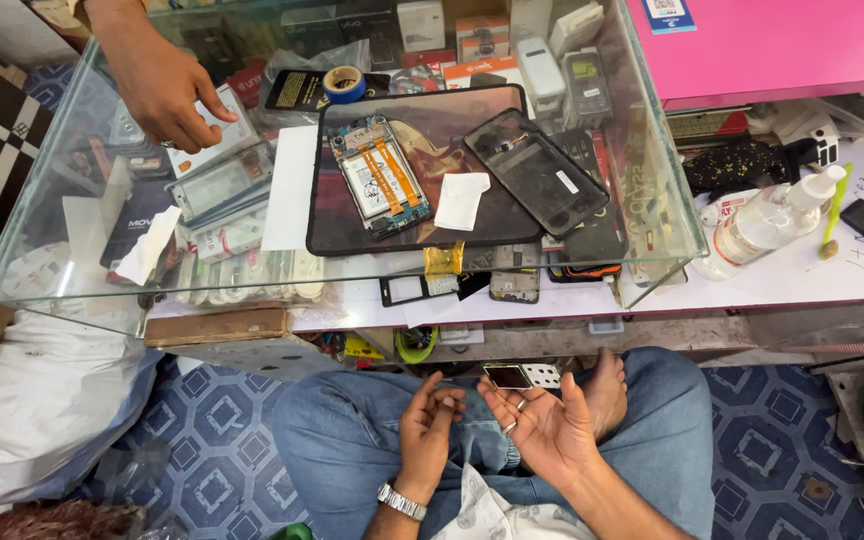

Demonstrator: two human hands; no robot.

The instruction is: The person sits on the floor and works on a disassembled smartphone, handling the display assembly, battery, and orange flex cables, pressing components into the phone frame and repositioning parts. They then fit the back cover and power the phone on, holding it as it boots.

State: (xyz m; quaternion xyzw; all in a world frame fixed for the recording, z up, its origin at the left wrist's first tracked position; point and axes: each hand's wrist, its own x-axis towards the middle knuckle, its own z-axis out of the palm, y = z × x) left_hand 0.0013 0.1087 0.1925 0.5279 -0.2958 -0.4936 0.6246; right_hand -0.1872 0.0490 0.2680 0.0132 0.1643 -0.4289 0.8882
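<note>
Phone with its back removed (381,175) is lying flat on the dark work mat (352,235), far from the person's own hands, its orange ribbon cables and battery facing up, probably so the inside stays reachable. Just to its right a white slip of paper (461,199) is resting on the mat, and further right the black back cover (537,170) is sitting tilted, partly off the mat's far right corner. All of it is lying on the glass counter (42,285), which is showing boxes and phone parts beneath.

Near the bottom of the scene the person is sitting cross-legged in blue jeans. The left hand (430,428), wearing a metal watch, is curling loosely with fingertips drawn together; whether anything tiny is being pinched I cannot tell. The right hand (542,425) is lying open, palm up, fingers spread and holding nothing, with rings showing. Both are hovering over the lap, close together but apart, well below the counter edge.

At the far left another person's hand (167,90) is reaching down onto the glass, fingers bent. A blue tape roll (343,84) is sitting beyond the mat, and a clear squeeze bottle (767,218) is lying on the white shelf to the right.
</note>
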